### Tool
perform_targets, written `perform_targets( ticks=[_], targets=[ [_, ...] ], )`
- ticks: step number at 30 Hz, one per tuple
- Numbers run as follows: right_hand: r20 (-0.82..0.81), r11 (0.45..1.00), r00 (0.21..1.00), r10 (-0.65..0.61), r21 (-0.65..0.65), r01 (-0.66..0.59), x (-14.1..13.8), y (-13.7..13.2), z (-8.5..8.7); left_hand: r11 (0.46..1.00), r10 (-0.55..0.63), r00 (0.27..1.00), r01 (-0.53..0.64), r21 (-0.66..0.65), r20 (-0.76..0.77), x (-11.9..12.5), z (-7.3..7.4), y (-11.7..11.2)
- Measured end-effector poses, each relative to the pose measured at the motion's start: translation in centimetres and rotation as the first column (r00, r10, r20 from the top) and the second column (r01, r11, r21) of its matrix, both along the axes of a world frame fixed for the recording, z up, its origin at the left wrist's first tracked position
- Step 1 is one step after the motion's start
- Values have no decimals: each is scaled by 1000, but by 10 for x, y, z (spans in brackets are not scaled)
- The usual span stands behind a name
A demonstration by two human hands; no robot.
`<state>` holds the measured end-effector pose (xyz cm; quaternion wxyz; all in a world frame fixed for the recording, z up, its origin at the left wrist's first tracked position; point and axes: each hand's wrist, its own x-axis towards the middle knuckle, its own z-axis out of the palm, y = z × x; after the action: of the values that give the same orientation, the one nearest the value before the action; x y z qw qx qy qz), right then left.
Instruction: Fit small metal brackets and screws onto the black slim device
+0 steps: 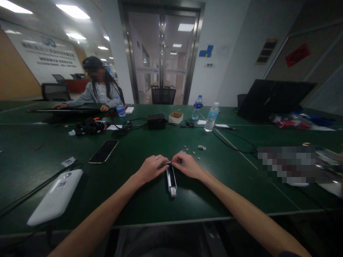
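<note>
A short silver and black bar (170, 180) lies on the green table (150, 203), its long side pointing toward me. My left hand (151, 167) and my right hand (186, 165) meet at its far end, both with fingers pinched together on that end. What the fingertips grip there is too small to name. Several small washers and nuts (194, 151) lie loose just beyond my right hand.
A black phone (104, 151) lies to the left, and a white power bank (56, 196) nearer the front edge. Cables, a black box (156, 121), a small carton (176, 117) and water bottles (211, 117) sit further back. Another person (98, 89) works at the far left; a laptop (273, 96) stands at right.
</note>
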<state>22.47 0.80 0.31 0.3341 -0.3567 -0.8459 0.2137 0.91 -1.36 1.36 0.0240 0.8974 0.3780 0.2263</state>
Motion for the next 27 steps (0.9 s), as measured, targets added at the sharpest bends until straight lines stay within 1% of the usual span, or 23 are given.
perform_targets(
  ticks=[3, 6, 9, 14, 18, 22, 24, 27],
  targets=[
    [-99, 999, 995, 30, -40, -34, -11, -8, -4, 999, -34, 999, 34, 10, 5, 1, -2, 0],
    [-164, 996, 986, 34, -78, -47, -13, -10, -5, 998, -59, 998, 59, 19, 13, -1, -3, 1],
    [-175, 994, 983, 53, -83, -68, -11, -9, -4, 996, -85, 996, 84, 30, 15, -1, -3, 1],
    [-152, 994, 986, 66, -74, -78, -11, -9, -4, 997, -73, 997, 72, 26, 13, 0, -5, 2],
    [-151, 995, 985, 84, -42, -92, -11, -10, -4, 995, -97, 995, 97, 35, 4, -1, -8, 4],
    [-127, 995, 987, 103, 7, -103, -8, -11, 0, 997, -69, 997, 68, 34, 19, -4, -5, 4],
    [-83, 994, 993, 87, 69, -81, -4, -9, 2, 999, -51, 998, 51, 2, 28, -6, -1, 4],
    [1, 986, 1000, 16, 166, -16, 5, -2, 5, 998, -12, 1000, 13, -59, 19, -12, 5, 7]
  ],
)
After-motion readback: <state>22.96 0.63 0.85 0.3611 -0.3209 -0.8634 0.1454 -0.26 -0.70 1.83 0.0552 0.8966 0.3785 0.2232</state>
